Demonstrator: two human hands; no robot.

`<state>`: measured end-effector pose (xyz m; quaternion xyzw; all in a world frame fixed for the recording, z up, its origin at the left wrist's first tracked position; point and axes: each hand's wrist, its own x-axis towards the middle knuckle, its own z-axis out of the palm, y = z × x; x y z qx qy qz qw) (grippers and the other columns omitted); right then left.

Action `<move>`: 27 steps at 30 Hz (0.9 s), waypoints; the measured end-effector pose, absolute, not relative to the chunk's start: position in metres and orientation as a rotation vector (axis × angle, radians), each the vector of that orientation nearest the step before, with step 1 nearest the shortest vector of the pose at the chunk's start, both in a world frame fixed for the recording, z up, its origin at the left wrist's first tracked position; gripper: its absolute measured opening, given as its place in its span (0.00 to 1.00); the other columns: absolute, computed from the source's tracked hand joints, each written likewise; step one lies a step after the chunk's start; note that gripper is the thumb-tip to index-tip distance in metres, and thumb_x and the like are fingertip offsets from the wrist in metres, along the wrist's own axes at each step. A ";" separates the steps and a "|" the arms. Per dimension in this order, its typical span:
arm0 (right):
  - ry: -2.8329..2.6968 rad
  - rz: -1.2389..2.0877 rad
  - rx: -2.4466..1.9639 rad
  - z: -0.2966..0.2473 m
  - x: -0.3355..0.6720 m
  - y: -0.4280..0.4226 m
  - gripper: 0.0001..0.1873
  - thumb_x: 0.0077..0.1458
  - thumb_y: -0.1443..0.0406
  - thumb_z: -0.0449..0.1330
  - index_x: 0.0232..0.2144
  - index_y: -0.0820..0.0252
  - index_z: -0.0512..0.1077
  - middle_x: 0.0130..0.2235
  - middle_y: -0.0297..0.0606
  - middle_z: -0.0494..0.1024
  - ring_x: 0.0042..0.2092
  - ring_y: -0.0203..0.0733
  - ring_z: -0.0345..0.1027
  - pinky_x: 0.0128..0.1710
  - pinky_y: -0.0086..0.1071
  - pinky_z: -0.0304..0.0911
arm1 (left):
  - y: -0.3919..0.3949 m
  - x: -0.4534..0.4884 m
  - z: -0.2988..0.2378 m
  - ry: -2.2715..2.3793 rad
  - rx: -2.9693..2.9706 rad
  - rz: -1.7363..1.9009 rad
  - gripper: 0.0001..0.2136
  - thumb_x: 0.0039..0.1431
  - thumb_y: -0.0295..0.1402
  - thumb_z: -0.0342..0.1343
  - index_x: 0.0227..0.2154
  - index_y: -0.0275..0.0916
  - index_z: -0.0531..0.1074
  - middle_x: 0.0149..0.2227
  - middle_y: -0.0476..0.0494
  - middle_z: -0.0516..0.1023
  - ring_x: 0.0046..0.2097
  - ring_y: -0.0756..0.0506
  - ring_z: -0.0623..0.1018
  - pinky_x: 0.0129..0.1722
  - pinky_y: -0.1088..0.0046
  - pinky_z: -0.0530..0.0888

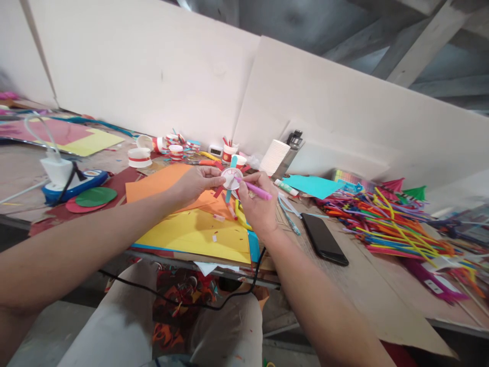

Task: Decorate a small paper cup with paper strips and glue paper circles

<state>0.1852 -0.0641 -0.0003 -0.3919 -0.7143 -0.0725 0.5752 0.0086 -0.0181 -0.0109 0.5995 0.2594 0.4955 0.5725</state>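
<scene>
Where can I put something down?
On the brown cardboard, between the black phone and the purple packet. There's a smaller patch between the pink sheet and white cord. It's crowded around the left hand and right hand, and by the pipe cleaners.

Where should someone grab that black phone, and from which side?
Probably pinch the black phone across its two long edges, from above, near the end closer to the seated person: it lies flat, a thin slab, with pipe cleaners spread off to its right.

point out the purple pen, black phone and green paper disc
Purple pen (260, 191), head view, on its barrel.
Black phone (324, 239), head view, middle of its dark face.
Green paper disc (96, 197), head view, its upper face.
</scene>
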 end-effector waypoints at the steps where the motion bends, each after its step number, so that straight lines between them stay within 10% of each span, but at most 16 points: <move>1: -1.673 -0.171 -0.918 0.000 0.185 -0.064 0.05 0.56 0.64 0.60 0.28 0.57 0.68 0.28 0.34 0.73 0.32 0.39 0.67 0.33 0.36 0.62 | -0.018 0.009 -0.010 0.611 1.400 1.164 0.14 0.44 0.41 0.69 0.26 0.35 0.76 0.28 0.46 0.75 0.30 0.50 0.72 0.31 0.73 0.68; 27: -1.651 -0.237 -0.947 0.001 0.188 -0.064 0.06 0.57 0.64 0.59 0.28 0.57 0.68 0.28 0.34 0.73 0.32 0.40 0.68 0.35 0.38 0.62 | -0.020 0.009 -0.008 0.633 1.369 1.184 0.14 0.41 0.40 0.70 0.25 0.35 0.76 0.25 0.47 0.75 0.27 0.50 0.71 0.31 0.71 0.69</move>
